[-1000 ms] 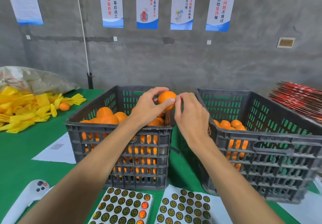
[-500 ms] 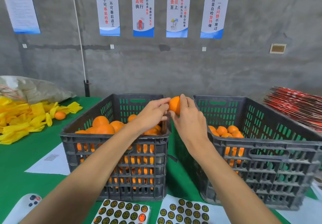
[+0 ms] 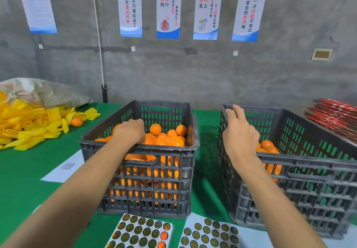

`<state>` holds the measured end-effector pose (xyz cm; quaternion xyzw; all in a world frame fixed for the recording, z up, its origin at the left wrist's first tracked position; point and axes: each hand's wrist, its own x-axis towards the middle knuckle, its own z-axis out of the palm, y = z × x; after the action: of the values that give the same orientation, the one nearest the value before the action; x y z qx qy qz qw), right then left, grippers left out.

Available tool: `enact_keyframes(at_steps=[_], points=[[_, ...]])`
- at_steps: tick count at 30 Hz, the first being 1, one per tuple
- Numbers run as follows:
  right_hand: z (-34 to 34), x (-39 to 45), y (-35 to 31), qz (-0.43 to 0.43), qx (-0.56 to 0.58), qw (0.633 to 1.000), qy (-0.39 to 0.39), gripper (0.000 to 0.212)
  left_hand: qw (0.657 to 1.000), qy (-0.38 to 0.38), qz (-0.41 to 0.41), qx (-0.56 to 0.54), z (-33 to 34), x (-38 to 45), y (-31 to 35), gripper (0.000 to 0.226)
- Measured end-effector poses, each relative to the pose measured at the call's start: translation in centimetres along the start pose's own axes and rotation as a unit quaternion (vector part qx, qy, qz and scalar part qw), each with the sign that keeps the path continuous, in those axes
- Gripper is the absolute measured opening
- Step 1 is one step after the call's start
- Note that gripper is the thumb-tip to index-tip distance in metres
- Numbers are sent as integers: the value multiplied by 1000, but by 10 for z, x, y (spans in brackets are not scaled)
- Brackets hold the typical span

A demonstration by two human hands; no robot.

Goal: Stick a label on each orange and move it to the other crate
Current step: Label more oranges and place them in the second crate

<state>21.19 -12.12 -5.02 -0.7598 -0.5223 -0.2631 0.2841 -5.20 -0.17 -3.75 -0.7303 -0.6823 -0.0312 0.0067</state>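
posters [image 3: 168, 10]: 高效执行, 责任至上 | left hand [image 3: 130, 133] down among oranges [image 3: 166, 137] in left crate [image 3: 139, 151], fingers hidden, grip unclear | right hand [image 3: 239, 133] over right crate [image 3: 309, 162], fingers spread, empty

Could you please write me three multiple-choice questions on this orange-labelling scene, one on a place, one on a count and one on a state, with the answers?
1. Where is the left hand?
A. On a sticker sheet
B. Down among the oranges in the left crate
C. On the yellow pile

2. How many sticker sheets lie in front of the crates?
A. Two
B. Four
C. None

3. What is the right hand doing?
A. Pinching a label
B. Gripping an orange
C. Held open and empty over the right crate

Answers:
1 B, its fingers reach down into the fruit.
2 A, a left sheet and a right sheet.
3 C, its fingers are spread and hold nothing.
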Motion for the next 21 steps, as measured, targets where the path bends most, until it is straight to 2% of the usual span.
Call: enact_keyframes(at_steps=[2,5,8,10,12,14,16,18,21], points=[[3,-3,-2,-59,18,998,15,50,999,45,10,-14,-2,-5,3,39],[13,-15,-3,-161,26,985,62,46,987,120,43,-93,-2,-14,17,28],[27,-35,-4,-205,30,978,22,47,952,180,100,-227,-1,-24,46,43],[39,-49,-3,-177,48,981,-66,47,918,183,160,-312,1,-34,69,48],[52,-62,1,-106,59,971,-208,39,897,196,219,-329,3,-41,88,46],[65,-76,10,-62,69,933,-348,29,888,225,263,-303,7,-43,102,44],[77,-96,20,-65,132,875,-461,22,879,234,276,-310,7,-41,108,44],[88,-118,31,-86,196,830,-515,16,875,233,275,-322,6,-39,109,45],[103,-146,47,-74,258,802,-534,10,879,229,267,-322,9,-36,106,44]])
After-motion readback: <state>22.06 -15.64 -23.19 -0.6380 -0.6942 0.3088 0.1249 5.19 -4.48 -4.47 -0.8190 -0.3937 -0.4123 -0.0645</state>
